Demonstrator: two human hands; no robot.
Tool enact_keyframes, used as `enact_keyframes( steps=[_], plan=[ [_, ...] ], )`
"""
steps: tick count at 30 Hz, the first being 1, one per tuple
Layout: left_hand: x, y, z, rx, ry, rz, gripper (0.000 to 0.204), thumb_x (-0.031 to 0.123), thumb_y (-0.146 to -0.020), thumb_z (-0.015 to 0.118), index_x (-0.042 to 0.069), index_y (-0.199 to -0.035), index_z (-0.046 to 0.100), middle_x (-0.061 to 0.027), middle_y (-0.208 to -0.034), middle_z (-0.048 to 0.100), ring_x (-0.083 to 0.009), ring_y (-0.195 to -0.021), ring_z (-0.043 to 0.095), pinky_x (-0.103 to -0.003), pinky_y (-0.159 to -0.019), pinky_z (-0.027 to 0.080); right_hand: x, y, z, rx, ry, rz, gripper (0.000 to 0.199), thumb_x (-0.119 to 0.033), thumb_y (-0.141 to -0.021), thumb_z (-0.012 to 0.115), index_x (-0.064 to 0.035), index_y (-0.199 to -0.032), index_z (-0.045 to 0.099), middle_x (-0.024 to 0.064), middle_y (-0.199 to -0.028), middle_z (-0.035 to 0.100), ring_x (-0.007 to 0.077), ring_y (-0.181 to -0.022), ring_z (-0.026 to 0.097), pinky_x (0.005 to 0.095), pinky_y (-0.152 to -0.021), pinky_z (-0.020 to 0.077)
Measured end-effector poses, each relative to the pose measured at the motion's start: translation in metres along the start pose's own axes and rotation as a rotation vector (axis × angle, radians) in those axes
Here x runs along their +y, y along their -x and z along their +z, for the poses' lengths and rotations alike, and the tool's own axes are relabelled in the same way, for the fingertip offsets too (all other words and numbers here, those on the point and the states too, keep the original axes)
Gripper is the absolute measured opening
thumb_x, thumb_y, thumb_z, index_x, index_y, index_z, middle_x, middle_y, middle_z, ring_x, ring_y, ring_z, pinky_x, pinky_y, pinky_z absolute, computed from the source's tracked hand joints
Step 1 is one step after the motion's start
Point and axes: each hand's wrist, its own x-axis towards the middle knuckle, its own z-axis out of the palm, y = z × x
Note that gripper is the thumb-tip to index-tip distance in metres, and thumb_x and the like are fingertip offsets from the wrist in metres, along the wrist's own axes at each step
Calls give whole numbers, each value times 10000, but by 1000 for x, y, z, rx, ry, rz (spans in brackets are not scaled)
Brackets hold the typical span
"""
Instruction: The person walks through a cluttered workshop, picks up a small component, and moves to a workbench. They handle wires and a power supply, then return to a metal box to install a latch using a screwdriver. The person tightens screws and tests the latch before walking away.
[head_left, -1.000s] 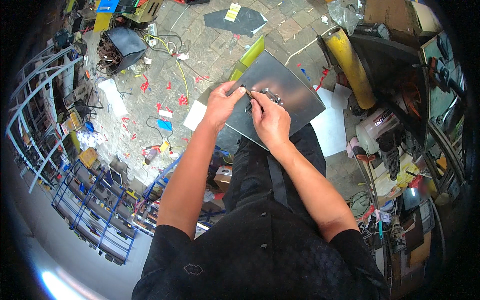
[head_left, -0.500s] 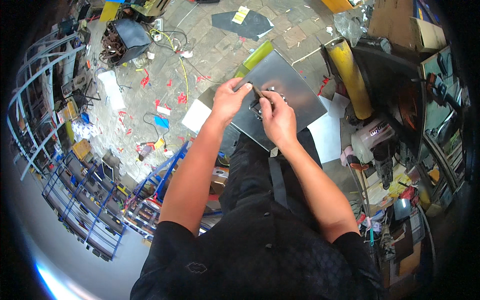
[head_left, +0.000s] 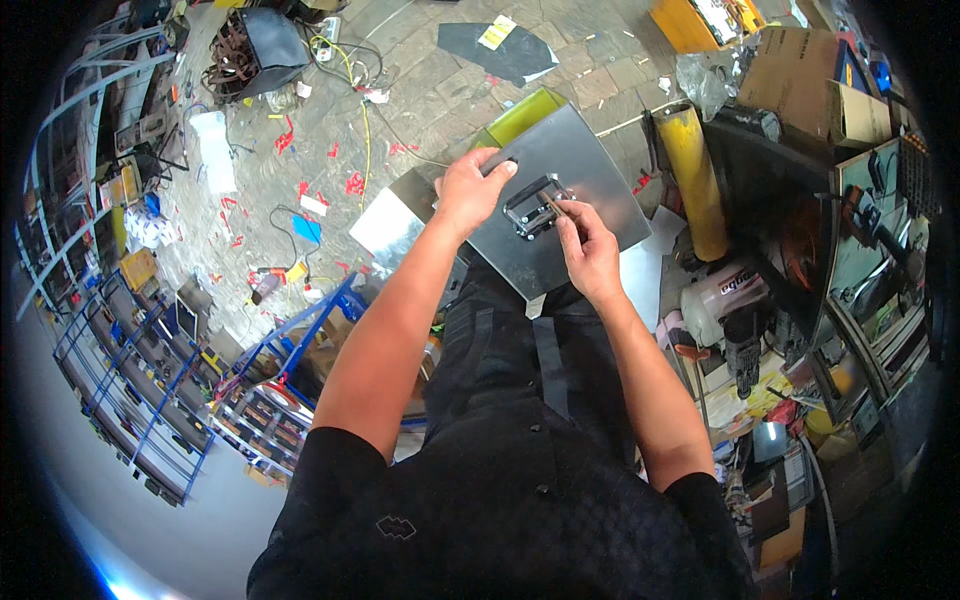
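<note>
A grey sheet-metal panel (head_left: 585, 160) is tilted in front of my lap. Bolted near its middle is a dark rectangular fitting (head_left: 519, 222) with shiny screws at its corners. My left hand (head_left: 473, 195) grips the panel's upper left edge, thumb on the face and fingers out of sight behind it. Over the fitting, my right hand (head_left: 590, 250) pinches a thin brownish stick-like piece (head_left: 552, 206) whose exact kind I cannot make out. Its tip reaches into the fitting's frame. A yellow-green sheet (head_left: 520, 117) shows behind the panel.
Red scraps (head_left: 355, 184) and cords litter the paved floor. A yellow cylinder (head_left: 692, 185) stands at right, near a cardboard box (head_left: 790, 75). A dark bin (head_left: 275, 50) sits far left; blue metal racks (head_left: 180, 400) line the near left. A dark flat sheet (head_left: 495, 55) lies ahead.
My right hand has moved right and down from the left hand, carrying the thin piece to the fitting. The fitting is now more exposed. My view has shifted slightly.
</note>
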Motion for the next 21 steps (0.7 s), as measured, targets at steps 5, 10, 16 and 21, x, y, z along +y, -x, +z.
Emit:
enact_keyframes(
  steps=[5, 10, 16, 21],
  plan=[
    [-14, -9, -9, -95, 86, 6, 410, 188, -957, 680, -10, -1310, 622, -81, -1099, 711, -145, -951, 646, -311, -867, 516, 3, -7, 1, -17, -62, -49, 212, -171, -999, 637, -72, -1184, 669, 48, -864, 679, 114, -758, 607, 277, -736, 503],
    [-14, -13, -8, -129, 129, -21, 400, 174, -956, 674, -12, -1307, 624, -74, -1095, 711, -144, -931, 650, -305, -858, 516, 13, -12, 1, -54, -122, -51, 193, -137, -1003, 632, -50, -1171, 670, -4, -871, 652, 79, -760, 563, 253, -720, 482],
    [8, 3, -7, -38, 16, -38, 371, 203, -893, 700, -4, -1200, 698, -79, -1052, 734, -141, -941, 669, -301, -868, 515, 18, -11, 2, -59, -199, -56, 185, -107, -1004, 631, -23, -1164, 670, -29, -907, 644, 60, -791, 551, 230, -731, 469],
    [-12, -6, 4, 51, -30, 18, 412, 393, -855, 680, 134, -1168, 751, -88, -1044, 765, -252, -1031, 689, -415, -1083, 329, 20, -14, 1, -76, -181, -30, 193, -109, -1001, 639, -22, -1171, 670, -20, -947, 650, 60, -811, 564, 225, -760, 473]
  ],
)
